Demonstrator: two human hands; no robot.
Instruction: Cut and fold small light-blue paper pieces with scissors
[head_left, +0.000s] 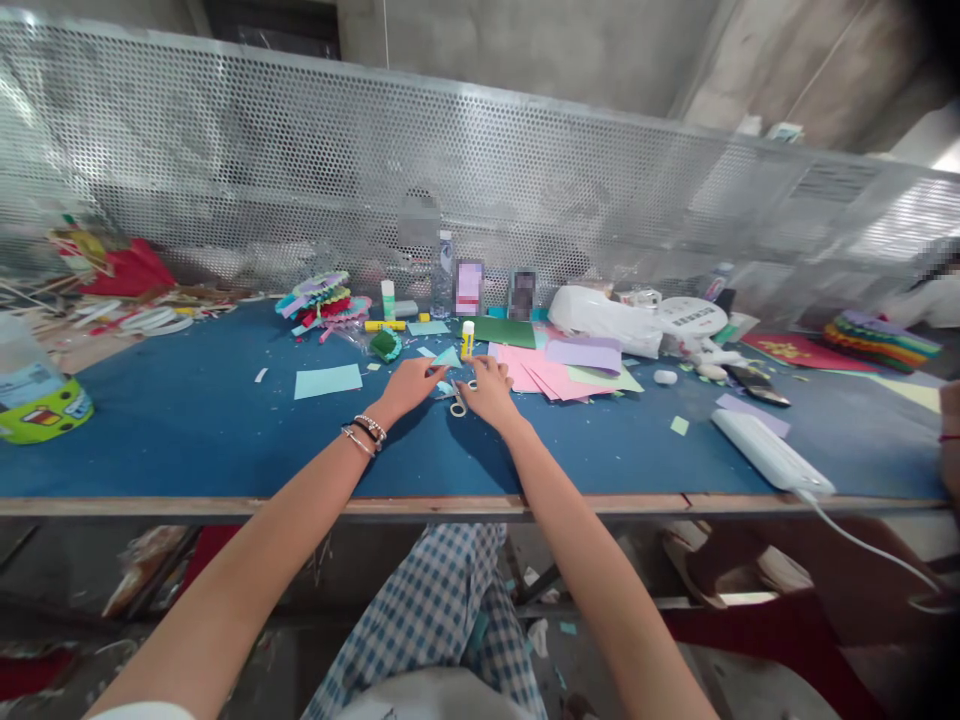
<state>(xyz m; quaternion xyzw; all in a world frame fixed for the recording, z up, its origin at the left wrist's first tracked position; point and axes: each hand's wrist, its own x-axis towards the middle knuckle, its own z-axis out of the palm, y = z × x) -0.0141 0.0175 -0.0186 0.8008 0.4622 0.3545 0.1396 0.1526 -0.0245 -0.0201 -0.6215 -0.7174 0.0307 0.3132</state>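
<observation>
Left hand: mine (pixel 411 388), thumb and fingers pinching the near edge of a small blue paper (pixel 448 357).
Small blue paper: at twelve o'clock from the gap between my hands.
Right hand: mine (pixel 489 388), fingers bent down toward the table (pixel 225 440); I cannot tell whether they grip anything.
Scissors: lying at six o'clock of that gap, pale handles (pixel 457 408) showing beside my right hand.
Glue stick: yellow (pixel 468 340), upright at one o'clock, just beyond my right fingers.
Pink sheets: fanned (pixel 534 372) at three o'clock, near my right hand.
Light blue sheet: flat (pixel 328 381) at nine o'clock.
Green rosette: paper (pixel 385 345), at ten o'clock.
Bottle: clear (pixel 444 280), standing farther off at twelve.
</observation>
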